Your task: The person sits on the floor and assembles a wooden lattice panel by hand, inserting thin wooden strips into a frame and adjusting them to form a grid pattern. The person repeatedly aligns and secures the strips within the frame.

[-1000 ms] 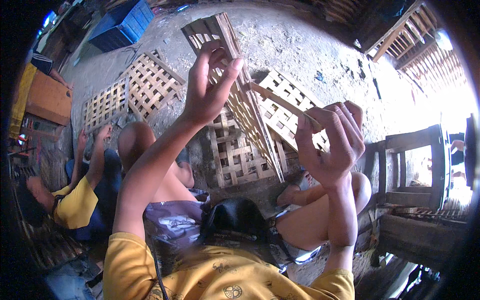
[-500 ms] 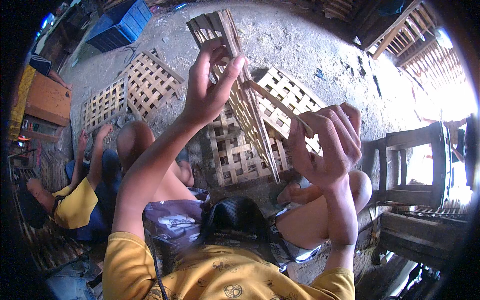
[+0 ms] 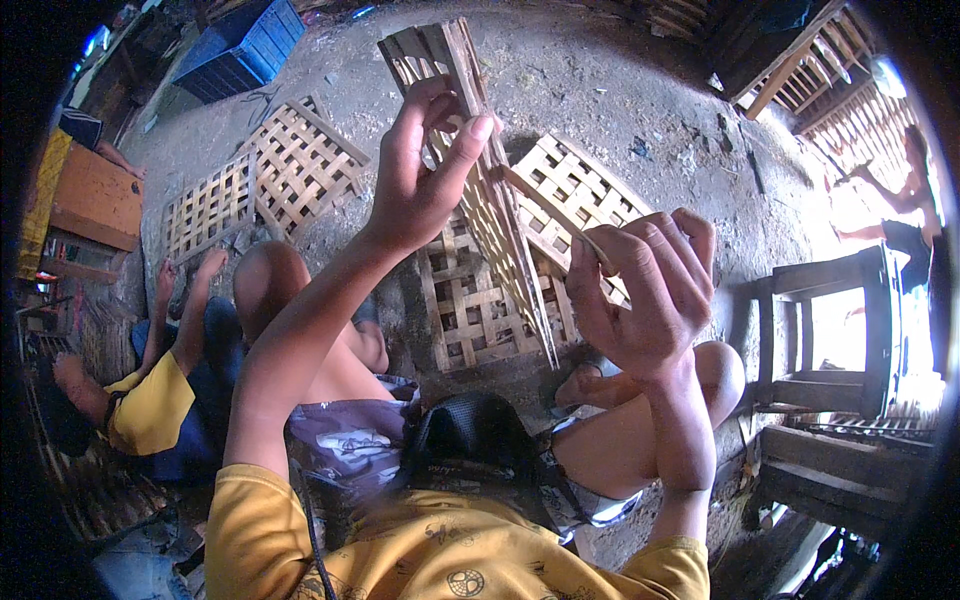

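And here we have the raised panel [image 3: 497, 250], a slatted wooden lattice, tipped steeply and seen nearly edge-on, held up before us. On its upper part our left hand [image 3: 415, 178] is clamped: forearm stretched long, fingers curled over the panel's left side, thumb angled up across its edge rail. To the right of the raised panel, our right hand [image 3: 648, 290] pinches a thin wooden strip [image 3: 545, 203] between thumb and bent index finger, other fingers crooked and lifted, forearm rising steeply below. The strip slants from that pinch up to the raised panel's edge; whether it's woven in there, we cannot tell!

Behind the raised panel, on the floor [image 3: 620, 95], we spot a pale lattice [image 3: 577, 182] to its right and a darker lattice [image 3: 470, 325] lower down. Left of the raised panel we've got paired lattices [image 3: 305, 160], a blue crate [image 3: 240, 60] beyond them, and a co-worker [image 3: 155, 405] in yellow. Far right of it stands a dark wooden frame [image 3: 817, 393].
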`<state>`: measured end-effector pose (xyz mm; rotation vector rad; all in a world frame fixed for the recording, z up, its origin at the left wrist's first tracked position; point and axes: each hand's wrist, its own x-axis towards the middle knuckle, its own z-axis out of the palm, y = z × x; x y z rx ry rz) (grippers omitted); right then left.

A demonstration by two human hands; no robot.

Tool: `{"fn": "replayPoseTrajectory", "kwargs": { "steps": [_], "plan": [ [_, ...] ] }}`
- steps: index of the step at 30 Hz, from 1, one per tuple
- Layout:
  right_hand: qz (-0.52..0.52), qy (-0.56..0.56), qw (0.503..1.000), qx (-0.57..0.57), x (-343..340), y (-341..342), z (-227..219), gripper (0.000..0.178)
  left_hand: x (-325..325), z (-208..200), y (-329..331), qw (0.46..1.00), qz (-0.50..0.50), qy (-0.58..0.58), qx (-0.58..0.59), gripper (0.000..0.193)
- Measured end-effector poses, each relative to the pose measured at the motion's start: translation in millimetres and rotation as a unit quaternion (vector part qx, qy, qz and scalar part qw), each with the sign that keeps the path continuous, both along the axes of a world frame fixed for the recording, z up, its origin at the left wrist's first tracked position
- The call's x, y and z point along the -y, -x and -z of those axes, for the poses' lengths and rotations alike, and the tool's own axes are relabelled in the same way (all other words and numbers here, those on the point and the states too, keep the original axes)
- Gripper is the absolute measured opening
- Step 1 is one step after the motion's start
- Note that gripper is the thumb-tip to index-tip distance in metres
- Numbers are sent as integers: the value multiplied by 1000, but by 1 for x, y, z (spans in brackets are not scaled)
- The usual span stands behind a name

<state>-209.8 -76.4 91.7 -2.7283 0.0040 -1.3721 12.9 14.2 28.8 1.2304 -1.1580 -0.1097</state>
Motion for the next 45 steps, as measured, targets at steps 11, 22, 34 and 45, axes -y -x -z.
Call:
{"fn": "replayPoseTrajectory", "kwargs": {
  "steps": [11,22,34,45],
  "plan": [
    [9,9,1000,-16,-6,-8,7,16,-3,-1,18,999,-1,-1,43,39],
    [7,21,998,58,-16,6,-8,12,1,2,2,1000,-5,16,25,39],
    [-7,25,998,64,-8,-3,4,14,0,-1,5,1000,7,5,10,31],
    [-4,28,997,72,-5,-4,6,14,-1,1,4,1000,5,3,23,32]
  ]
}}
